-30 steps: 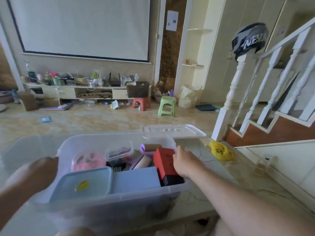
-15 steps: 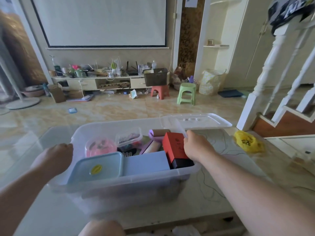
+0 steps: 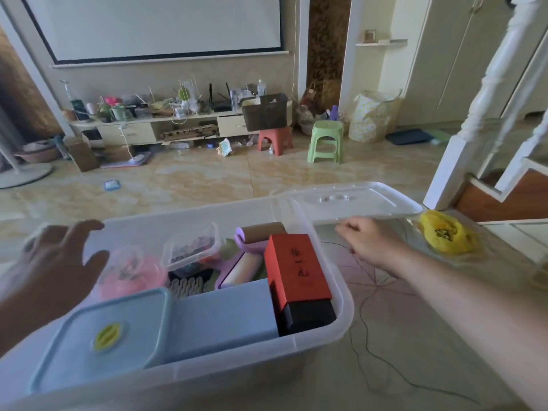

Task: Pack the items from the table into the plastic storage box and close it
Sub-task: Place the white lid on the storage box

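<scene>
The clear plastic storage box (image 3: pixel 344 292) stands open on the table (image 3: pixel 421 360), packed with a red-and-black carton (image 3: pixel 296 268), a blue lidded container (image 3: pixel 100 336), a blue-grey box (image 3: pixel 222 312), a pink round tub (image 3: pixel 133 271), a small clear container (image 3: pixel 192 244) and a purple roll (image 3: pixel 258 235). Its translucent lid (image 3: pixel 355 200) lies flat behind the box's right end. My left hand (image 3: pixel 59 262) hovers over the left rim with fingers spread. My right hand (image 3: pixel 367 238) is right of the box, fingers loosely curled at the lid's near edge, holding nothing.
A yellow bag (image 3: pixel 444 235) lies on the table right of the lid. A thin black cable (image 3: pixel 364 336) runs across the table beside the box. A white stair post (image 3: pixel 453 161) rises at the right. Stools and clutter stand far off on the floor.
Both hands have let go of the box rim. My left hand has opened above the left side, and my right hand has moved right toward the lid.
</scene>
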The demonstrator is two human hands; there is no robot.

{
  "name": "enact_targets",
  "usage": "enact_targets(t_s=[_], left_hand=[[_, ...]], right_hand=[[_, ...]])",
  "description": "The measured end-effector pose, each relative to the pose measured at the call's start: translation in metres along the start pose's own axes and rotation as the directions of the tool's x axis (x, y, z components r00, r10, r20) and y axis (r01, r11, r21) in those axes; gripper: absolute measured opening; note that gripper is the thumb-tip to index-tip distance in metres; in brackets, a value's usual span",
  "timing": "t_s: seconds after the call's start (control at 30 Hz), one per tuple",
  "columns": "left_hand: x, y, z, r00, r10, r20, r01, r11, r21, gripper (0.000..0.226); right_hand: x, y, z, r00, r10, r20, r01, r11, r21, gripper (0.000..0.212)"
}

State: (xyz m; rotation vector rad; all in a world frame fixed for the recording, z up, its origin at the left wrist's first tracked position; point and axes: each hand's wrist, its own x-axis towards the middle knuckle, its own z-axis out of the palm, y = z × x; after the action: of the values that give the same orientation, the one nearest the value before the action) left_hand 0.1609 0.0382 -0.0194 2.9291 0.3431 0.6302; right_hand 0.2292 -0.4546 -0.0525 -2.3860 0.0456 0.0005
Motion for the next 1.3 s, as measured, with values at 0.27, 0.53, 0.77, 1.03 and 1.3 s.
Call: enact_targets(t_s=[0.27, 0.53, 0.77, 1.03, 1.3], left_hand=[[0.084, 0.24, 0.047, 0.844, 0.494, 0.208, -0.441, 0.861, -0.253, 0.023], [0.112, 0.394, 0.102, 0.511, 0.503, 0.697, -0.597, 0.791, -0.134, 0.044], [0.089, 0.428, 0.13, 0.459, 0.506, 0.73, -0.777, 0.627, 0.054, 0.086], [0.085, 0.419, 0.066, 0.672, 0.737, 0.073, -0.74, 0.664, 0.108, 0.019], [0.049, 0.33, -0.098, 0.867, 0.492, -0.077, -0.46, 0.732, -0.503, 0.024]], right_hand=[[0.133, 0.107, 0.013, 0.989, -0.086, -0.118, -0.023, 0.708, -0.706, 0.048], [0.159, 0.16, 0.023, 0.942, -0.276, -0.191, 0.031, 0.638, -0.77, 0.017], [0.116, 0.16, -0.045, 0.776, -0.429, -0.462, 0.172, 0.849, -0.499, 0.021], [0.047, 0.167, -0.153, 0.71, -0.262, -0.654, -0.071, 0.897, -0.437, 0.035], [-0.047, 0.09, -0.218, 0.75, 0.234, -0.619, 0.05, 0.912, 0.406, 0.045]])
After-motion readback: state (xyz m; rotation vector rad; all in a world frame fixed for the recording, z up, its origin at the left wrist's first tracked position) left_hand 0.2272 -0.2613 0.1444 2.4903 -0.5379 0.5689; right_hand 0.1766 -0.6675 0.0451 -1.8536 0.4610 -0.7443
